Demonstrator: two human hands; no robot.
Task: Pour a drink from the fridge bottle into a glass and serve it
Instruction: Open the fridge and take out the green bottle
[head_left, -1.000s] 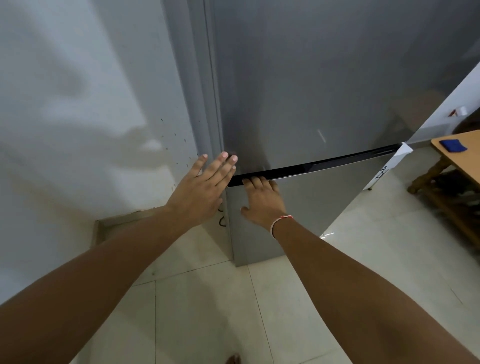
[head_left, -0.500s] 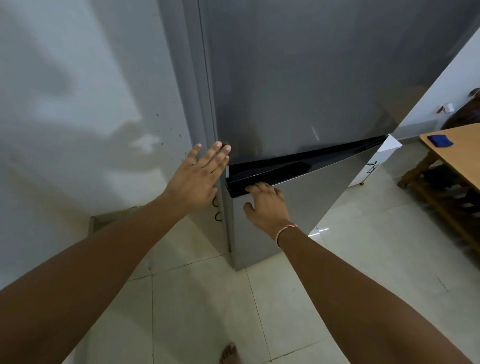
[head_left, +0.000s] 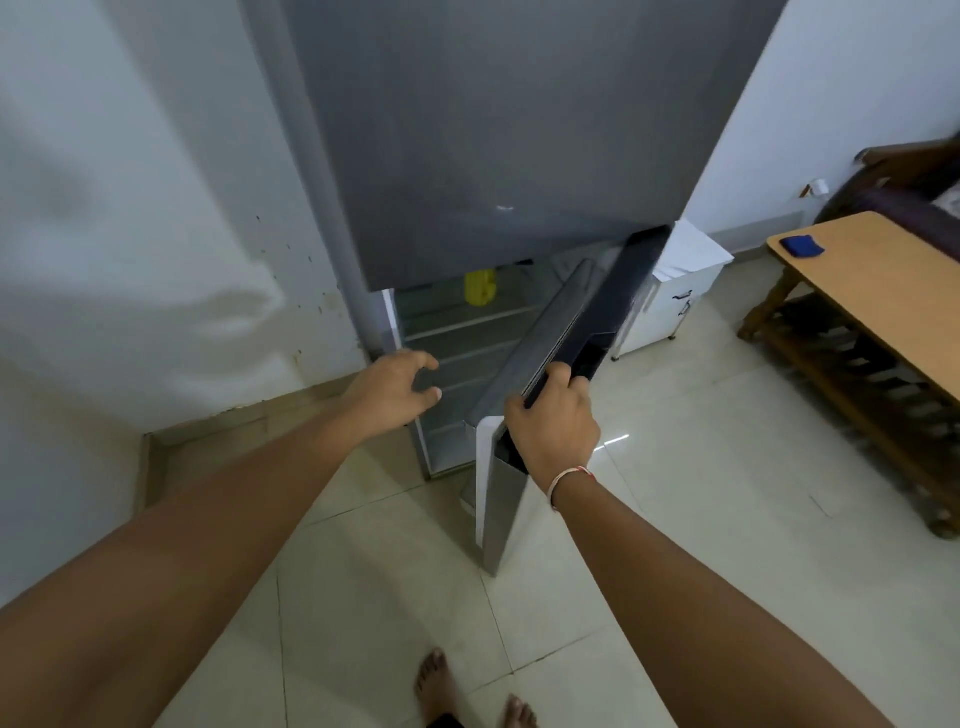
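A tall grey fridge (head_left: 498, 135) stands against the wall. Its lower door (head_left: 550, 332) is swung well open toward me. My right hand (head_left: 553, 426) grips the dark top edge of that door. My left hand (head_left: 392, 392) hovers in front of the open compartment, fingers curled and apart, holding nothing. Inside, glass shelves (head_left: 467, 322) show, and a yellow container (head_left: 480, 287) stands on the top one, partly hidden by the upper door. No glass is in view.
A white wall (head_left: 130, 208) is on the left. A wooden table (head_left: 872, 280) with a blue cloth (head_left: 802, 245) stands at the right, a small white cabinet (head_left: 675, 301) behind the door. My bare feet (head_left: 436, 686) stand on the tiled floor.
The lower fridge door has swung from barely cracked to wide open under my right hand. My left hand has left the fridge's edge and dropped in front of the opening.
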